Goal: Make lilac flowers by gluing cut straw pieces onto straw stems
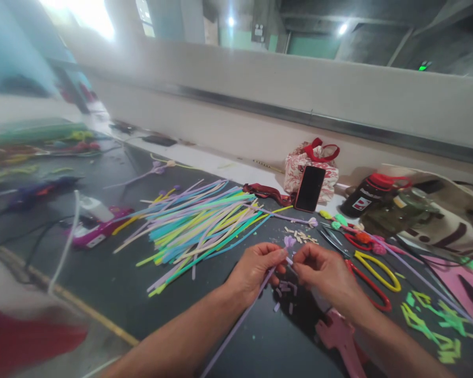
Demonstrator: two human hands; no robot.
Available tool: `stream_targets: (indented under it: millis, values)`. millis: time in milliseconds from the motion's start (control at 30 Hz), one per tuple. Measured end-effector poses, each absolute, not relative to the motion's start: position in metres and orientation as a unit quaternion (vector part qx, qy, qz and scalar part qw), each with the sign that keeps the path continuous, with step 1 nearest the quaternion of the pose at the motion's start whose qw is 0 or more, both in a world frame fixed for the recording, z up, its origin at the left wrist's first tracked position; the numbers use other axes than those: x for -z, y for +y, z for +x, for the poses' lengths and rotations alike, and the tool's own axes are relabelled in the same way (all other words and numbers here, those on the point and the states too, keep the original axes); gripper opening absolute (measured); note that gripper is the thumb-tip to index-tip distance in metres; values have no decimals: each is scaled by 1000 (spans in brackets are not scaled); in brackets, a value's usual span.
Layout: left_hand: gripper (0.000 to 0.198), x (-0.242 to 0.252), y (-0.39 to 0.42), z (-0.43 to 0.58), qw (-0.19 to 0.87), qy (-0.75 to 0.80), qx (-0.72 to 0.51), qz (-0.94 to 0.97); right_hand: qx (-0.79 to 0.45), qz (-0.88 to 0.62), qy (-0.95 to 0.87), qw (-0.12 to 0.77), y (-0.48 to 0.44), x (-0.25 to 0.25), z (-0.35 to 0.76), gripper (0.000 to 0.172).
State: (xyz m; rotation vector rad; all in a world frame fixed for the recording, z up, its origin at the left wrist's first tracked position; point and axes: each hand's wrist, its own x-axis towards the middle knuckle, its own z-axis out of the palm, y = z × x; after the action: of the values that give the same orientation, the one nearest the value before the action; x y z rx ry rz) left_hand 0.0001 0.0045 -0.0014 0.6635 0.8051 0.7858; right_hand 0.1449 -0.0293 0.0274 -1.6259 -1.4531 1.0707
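My left hand [262, 265] pinches a long purple pipe cleaner [240, 320] just under the small looped flower shape [289, 241] at its top. The stem slants down toward the front edge of the view. Close beside it, my right hand [319, 268] is closed, thumb against forefinger, on a short purple pipe cleaner piece [289, 261] touching the stem. Below both hands lie several cut purple pieces [286, 287]. Cream cut bits [299, 235] are scattered beyond the fingers.
A heap of coloured pipe cleaners [205, 220] covers the table's middle. Scissors [368, 278] lie to the right, near green pieces [433, 320]. A pink tool [341, 338] is in front. Behind stand a phone [309, 189], bottle [364, 197] and patterned bag [294, 170]. A corded magenta device [98, 228] sits left.
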Motion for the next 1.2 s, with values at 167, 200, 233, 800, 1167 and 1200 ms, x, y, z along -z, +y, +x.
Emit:
stream_targets:
  millis: [167, 200, 233, 800, 1167, 1200]
  values:
    - [25, 1, 5, -1, 781, 377, -387, 313, -369, -619, -606, 337, -23, -25, 145, 5]
    - [26, 1, 5, -1, 780, 376, -389, 314, -356, -621, -612, 335, -22, -25, 145, 5]
    - [26, 2, 5, -1, 778, 376, -392, 315, -345, -621, -618, 336, -22, -25, 144, 5]
    - [25, -2, 3, -1, 745, 357, -459, 328, -513, -579, -478, 417, -24, -24, 138, 19]
    - [24, -1, 3, 0, 769, 339, -441, 316, -637, -504, -373, 448, -19, -24, 139, 17]
    - [25, -1, 3, 0, 771, 338, -441, 310, -641, -502, -370, 447, -18, -23, 139, 18]
